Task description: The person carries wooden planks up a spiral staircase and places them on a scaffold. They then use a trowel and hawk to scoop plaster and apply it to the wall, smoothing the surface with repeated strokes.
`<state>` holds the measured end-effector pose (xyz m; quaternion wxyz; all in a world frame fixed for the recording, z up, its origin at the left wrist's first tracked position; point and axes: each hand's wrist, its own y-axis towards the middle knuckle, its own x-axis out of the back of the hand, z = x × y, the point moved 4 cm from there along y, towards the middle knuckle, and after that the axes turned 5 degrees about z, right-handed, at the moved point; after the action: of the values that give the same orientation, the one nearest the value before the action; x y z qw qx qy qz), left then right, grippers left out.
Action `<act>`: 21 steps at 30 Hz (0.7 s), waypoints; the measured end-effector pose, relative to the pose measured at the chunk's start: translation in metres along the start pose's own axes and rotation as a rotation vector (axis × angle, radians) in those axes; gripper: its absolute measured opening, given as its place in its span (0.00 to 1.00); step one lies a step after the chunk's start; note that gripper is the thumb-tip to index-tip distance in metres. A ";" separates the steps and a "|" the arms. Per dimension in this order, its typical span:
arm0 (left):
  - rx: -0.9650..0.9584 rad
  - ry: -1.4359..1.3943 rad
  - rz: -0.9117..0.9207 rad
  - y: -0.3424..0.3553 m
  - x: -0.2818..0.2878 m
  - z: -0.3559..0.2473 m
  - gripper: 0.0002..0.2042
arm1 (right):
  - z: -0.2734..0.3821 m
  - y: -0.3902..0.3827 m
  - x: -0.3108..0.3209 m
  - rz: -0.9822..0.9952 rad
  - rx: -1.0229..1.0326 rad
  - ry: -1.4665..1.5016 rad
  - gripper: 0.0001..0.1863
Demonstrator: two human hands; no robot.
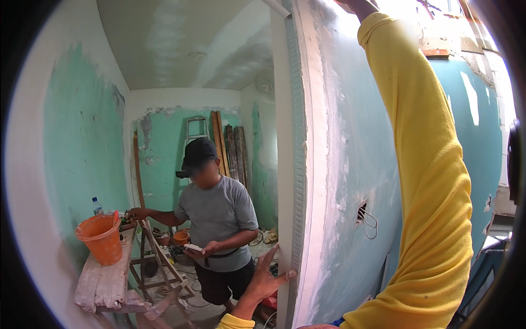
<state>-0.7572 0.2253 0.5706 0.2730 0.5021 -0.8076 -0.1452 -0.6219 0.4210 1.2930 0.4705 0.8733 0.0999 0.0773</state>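
My left hand point(267, 278), in a yellow sleeve, is low at the edge of the wall end point(282, 192). Its fingers are spread, and the fingertips rest against or very near that edge; contact is hard to tell. My right arm point(424, 164) reaches up along the blue-green wall point(356, 153). Only a bit of my right hand point(359, 7) shows at the top border, so its fingers and anything in them are hidden. A metal corner bead point(296, 148) runs up the wall end beside pale plaster. A wire loop point(370, 223) hangs from a hole in the wall.
A co-worker point(216, 211) in a grey shirt holds a flat pale object point(193, 248) and reaches toward a plank bench point(104, 282). On it stand an orange bucket point(101, 247) and a bottle point(97, 206). Behind are a ladder point(196, 129), leaning boards point(222, 145) and floor clutter.
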 end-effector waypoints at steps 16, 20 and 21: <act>-0.013 0.017 0.037 0.007 0.003 0.004 0.60 | -0.001 0.004 0.001 -0.002 -0.007 -0.067 0.21; -0.041 0.043 0.037 0.006 0.003 0.001 0.60 | 0.000 0.012 -0.003 -0.003 -0.011 -0.076 0.22; -0.040 0.055 0.039 0.007 0.003 -0.003 0.60 | 0.001 0.015 -0.004 -0.003 -0.009 -0.084 0.22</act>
<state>-0.7612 0.2259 0.5773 0.3082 0.4845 -0.8063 -0.1421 -0.6241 0.4112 1.3049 0.4785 0.8734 0.0809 0.0405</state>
